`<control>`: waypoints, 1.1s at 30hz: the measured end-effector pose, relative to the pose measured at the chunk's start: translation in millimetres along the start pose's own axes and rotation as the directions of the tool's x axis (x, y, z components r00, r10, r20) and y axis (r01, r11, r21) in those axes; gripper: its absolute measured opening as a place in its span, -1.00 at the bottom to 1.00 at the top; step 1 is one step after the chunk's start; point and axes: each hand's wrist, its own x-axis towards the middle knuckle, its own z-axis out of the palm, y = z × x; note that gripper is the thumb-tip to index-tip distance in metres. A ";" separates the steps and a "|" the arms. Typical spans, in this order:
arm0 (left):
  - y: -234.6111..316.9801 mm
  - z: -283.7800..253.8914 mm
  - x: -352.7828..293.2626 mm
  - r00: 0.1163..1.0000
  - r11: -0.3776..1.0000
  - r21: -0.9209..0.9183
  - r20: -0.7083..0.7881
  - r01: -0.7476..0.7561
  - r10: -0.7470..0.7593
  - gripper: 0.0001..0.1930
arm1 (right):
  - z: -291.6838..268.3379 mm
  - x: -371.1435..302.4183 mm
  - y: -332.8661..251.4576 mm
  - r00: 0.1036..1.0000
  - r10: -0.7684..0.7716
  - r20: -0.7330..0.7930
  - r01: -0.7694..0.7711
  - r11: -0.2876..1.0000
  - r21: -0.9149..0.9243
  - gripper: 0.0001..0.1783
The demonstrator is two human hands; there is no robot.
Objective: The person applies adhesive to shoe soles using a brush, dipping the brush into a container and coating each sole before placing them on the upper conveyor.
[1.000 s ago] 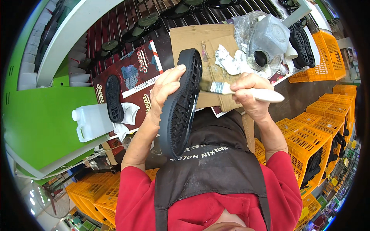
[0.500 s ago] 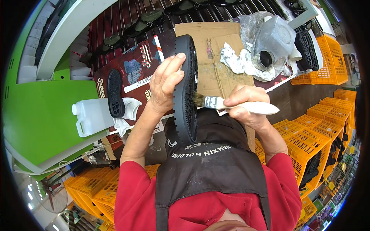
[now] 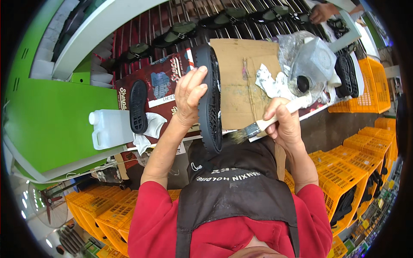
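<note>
My left hand (image 3: 190, 95) grips a black shoe sole (image 3: 209, 103), held on edge with its hollow inner side facing right. Streaks of white, wet-looking liquid show along its rim. In my right hand (image 3: 282, 121) is a paintbrush (image 3: 262, 123) with a pale handle. Its bristles point down and left, a little apart from the sole's lower end. Another black sole (image 3: 138, 106) lies at the left, beside a white cloth (image 3: 154, 124). A sheet of cardboard (image 3: 236, 86) lies behind the brush, with a crumpled white rag (image 3: 269, 81) on it.
A cut-open clear plastic jug (image 3: 313, 60) stands at the right of the cardboard. At the left is a white jerrycan (image 3: 112, 129). Black shoes (image 3: 176, 33) sit on a roller conveyor beyond. Orange crates (image 3: 344, 167) stand behind me; another person's hand (image 3: 323, 13) shows at far right.
The brush has come away from the sole's inside and swung, bristles now pointing lower left. My right hand has turned with it. Another person's hand has appeared over the conveyor.
</note>
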 end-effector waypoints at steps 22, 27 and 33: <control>80.7 -86.0 11.3 0.375 -0.523 -0.750 0.657 0.404 -0.654 -0.33 | -55.2 7.9 15.2 0.947 -0.072 -0.313 0.183 0.922 0.341 -0.61; -18.5 -103.4 150.1 0.675 -0.190 -0.838 0.529 0.512 -0.514 -0.33 | -44.8 4.7 11.5 0.959 -0.087 -0.269 0.179 0.922 0.342 -0.64; -188.9 -113.0 222.9 0.319 0.317 -0.641 -0.118 0.699 -0.940 -0.47 | -28.1 22.4 9.6 0.963 -0.098 -0.251 0.150 0.969 0.198 -0.63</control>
